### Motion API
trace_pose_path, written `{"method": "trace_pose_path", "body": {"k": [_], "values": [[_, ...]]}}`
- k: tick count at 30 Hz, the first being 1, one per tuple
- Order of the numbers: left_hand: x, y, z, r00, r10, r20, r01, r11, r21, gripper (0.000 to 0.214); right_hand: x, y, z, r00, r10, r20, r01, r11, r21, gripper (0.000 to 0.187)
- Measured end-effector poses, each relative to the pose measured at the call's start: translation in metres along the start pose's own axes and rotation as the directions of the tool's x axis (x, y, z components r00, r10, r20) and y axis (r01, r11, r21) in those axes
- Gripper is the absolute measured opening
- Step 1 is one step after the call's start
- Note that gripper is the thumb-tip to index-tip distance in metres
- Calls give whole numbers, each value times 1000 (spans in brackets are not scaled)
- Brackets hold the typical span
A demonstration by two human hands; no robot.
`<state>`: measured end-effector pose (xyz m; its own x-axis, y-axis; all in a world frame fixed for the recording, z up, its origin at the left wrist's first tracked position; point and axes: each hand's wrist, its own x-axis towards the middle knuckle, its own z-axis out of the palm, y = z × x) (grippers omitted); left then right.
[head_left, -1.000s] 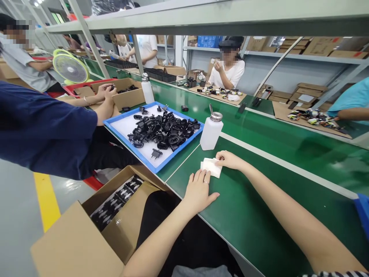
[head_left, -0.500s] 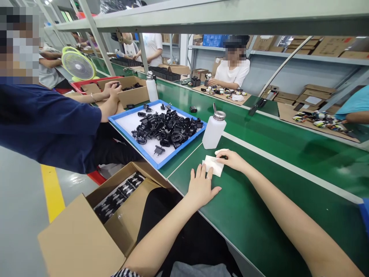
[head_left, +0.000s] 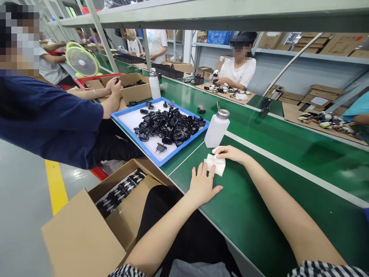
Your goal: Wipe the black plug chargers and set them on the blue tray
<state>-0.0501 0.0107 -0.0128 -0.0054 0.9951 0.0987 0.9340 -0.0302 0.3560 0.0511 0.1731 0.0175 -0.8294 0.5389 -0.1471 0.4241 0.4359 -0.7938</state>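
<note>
A folded white cloth [head_left: 218, 166] lies on the green tabletop. My left hand [head_left: 201, 185] rests flat with its fingers spread, the fingertips on the cloth's near edge. At the cloth's far edge, my right hand [head_left: 233, 154] has thumb and fingers pinched together on white material; whether this is the same cloth or a separate piece is hard to tell. Just beyond stands a white plastic bottle [head_left: 216, 130] with a metal pump top, its lid flipped up. To its left, a blue-rimmed tray [head_left: 129, 127] holds a heap of black plug adapters [head_left: 170, 125].
An open cardboard box [head_left: 83, 234] of packed black parts sits below the table edge at left. A co-worker in a dark blue top [head_left: 54, 119] sits at left. A second bottle [head_left: 155, 85] stands behind the tray. A metal shelf beam [head_left: 216, 17] crosses overhead.
The view has shifted slightly. My right hand has drawn a little at the far edge of the white cloth, which looks more rumpled. My left hand stays on the near edge.
</note>
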Motion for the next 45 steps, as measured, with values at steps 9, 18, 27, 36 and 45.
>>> {"method": "trace_pose_path", "body": {"k": [9, 18, 27, 36, 45], "values": [[38, -17, -29, 991, -133, 17, 134, 979, -155, 46, -7, -9, 0, 996, -32, 84, 48, 979, -197, 19], [45, -10, -19, 987, -153, 41, 158, 970, -186, 23, -7, -2, 3, 997, -72, -12, 69, 981, -182, 12], [42, -8, -13, 965, -251, -74, 247, 967, -58, 28, 3, 6, 18, 955, -56, -293, -1, 982, -191, 12], [42, 6, -24, 996, 40, -80, -33, 995, 89, 61, 7, 38, -32, 772, 153, -617, -201, 979, -9, 24], [49, -2, -2, 948, 209, 241, -196, 977, -78, 83, 105, 43, -71, 579, 231, -782, -376, 926, -6, 60]]}}
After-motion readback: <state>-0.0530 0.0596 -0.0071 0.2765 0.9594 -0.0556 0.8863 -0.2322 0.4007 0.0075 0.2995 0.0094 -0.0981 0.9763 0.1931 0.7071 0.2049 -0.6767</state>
